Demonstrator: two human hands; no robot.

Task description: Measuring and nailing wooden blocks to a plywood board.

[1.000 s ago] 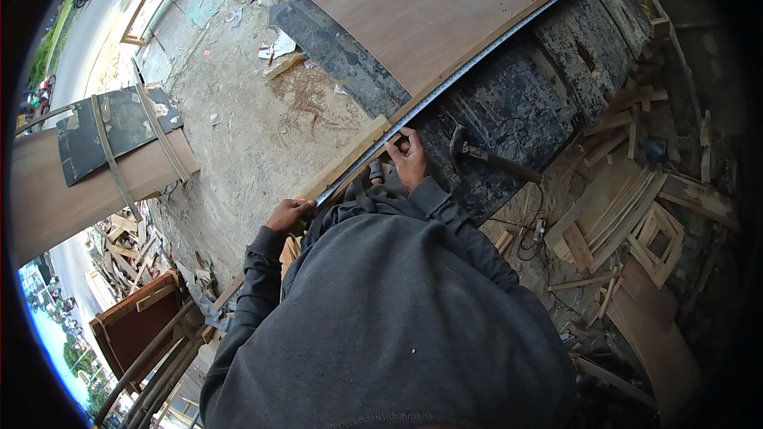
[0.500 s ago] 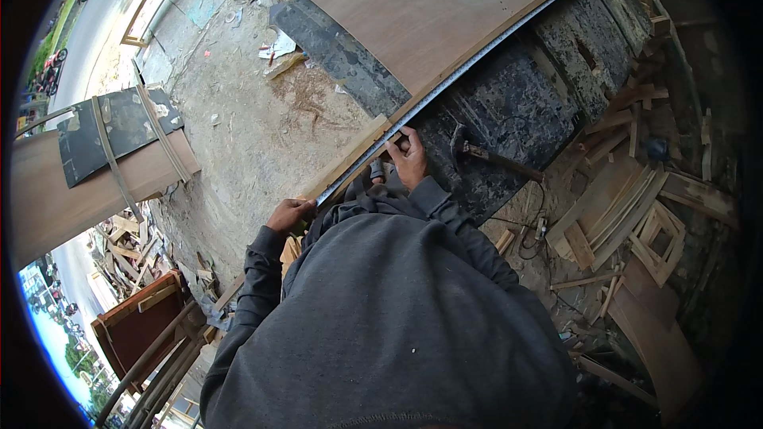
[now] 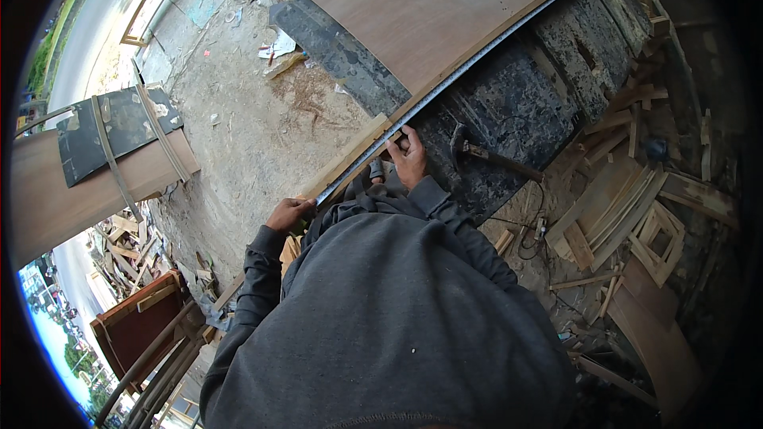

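My left hand point(image 3: 288, 215) is closed on the near end of a long light wooden batten point(image 3: 346, 160) with a speckled pale strip point(image 3: 449, 82) along its side. Further along, my right hand point(image 3: 407, 160) grips the same strip, thumb and fingers at its edge. The batten and strip run diagonally along a plywood sheet point(image 3: 445, 8). Just right of my right hand a hammer point(image 3: 501, 160) lies on a blackened board surface point(image 3: 548, 95). My dark sleeves and shirt hide much of the lower middle.
Dusty ground point(image 3: 238, 127) with debris lies left of the batten. Strapped boards point(image 3: 119, 143), scrap wood point(image 3: 123, 250) and a reddish panel point(image 3: 135, 322) are at left. Offcuts point(image 3: 604, 214) and a black cable point(image 3: 528, 242) lie at right. A road point(image 3: 91, 24) runs beyond.
The motorbikes seen on the road at the upper left have moved mostly out of view. My hands, the batten and the hammer show no visible movement.
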